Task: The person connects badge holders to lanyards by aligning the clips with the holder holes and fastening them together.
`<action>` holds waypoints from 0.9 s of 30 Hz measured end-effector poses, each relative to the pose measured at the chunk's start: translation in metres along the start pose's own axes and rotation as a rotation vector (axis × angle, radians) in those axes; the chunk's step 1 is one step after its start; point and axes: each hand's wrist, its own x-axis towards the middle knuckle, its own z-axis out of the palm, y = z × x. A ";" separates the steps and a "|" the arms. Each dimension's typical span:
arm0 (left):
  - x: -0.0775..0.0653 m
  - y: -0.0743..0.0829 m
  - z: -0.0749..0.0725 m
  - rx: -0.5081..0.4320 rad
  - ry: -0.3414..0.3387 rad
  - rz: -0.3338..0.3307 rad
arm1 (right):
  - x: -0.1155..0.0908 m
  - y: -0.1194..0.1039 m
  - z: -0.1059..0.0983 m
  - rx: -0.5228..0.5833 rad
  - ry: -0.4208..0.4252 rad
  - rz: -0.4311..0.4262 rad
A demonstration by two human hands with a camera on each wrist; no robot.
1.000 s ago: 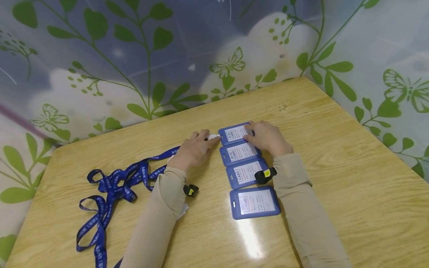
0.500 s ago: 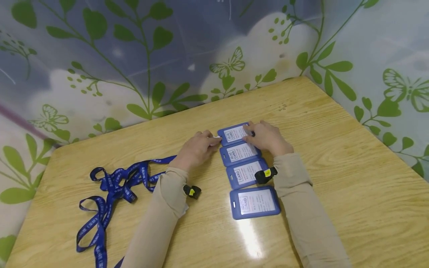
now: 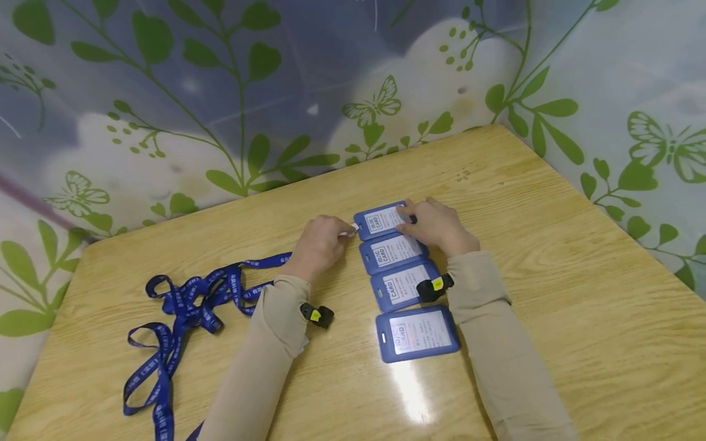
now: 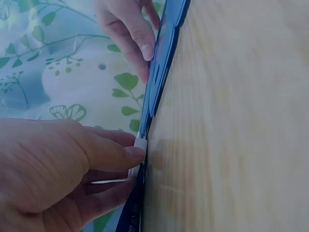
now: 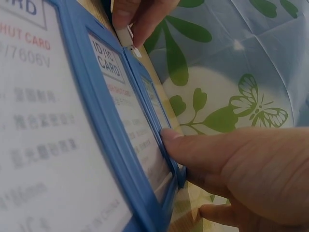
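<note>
Several blue badge holders with white ID/IC cards lie in a column on the wooden table. At the far end, my right hand [image 3: 438, 228] holds the right end of the top badge holder [image 3: 379, 220], thumb on its face. My left hand [image 3: 320, 244] pinches a small white clip [image 4: 140, 144] between thumb and fingers, right at the slot end of that holder. From the clip, a blue lanyard [image 4: 131, 208] with printed white lettering runs back under the left hand. In the right wrist view the clip's white tip [image 5: 136, 52] overlaps the holder's slot edge.
More blue lanyards [image 3: 190, 306] lie tangled on the left of the table [image 3: 529, 202]. The nearest badge holder [image 3: 418, 334] sits slightly apart from the others. A wall [image 3: 309, 79] printed with leaves and butterflies borders the table's back and right edges.
My left fingers have curled in closer around the white clip, covering more of it. The top badge holder has shifted slightly left. My right hand stays nearly in place.
</note>
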 end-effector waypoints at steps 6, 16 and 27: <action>0.000 -0.002 0.002 -0.017 0.009 -0.002 | 0.000 0.000 0.002 0.000 0.004 0.006; 0.000 -0.001 -0.002 -0.018 0.021 0.017 | -0.002 -0.005 0.000 0.020 0.031 -0.002; -0.001 -0.001 -0.006 -0.025 0.008 0.019 | -0.003 -0.003 0.000 0.035 0.038 0.007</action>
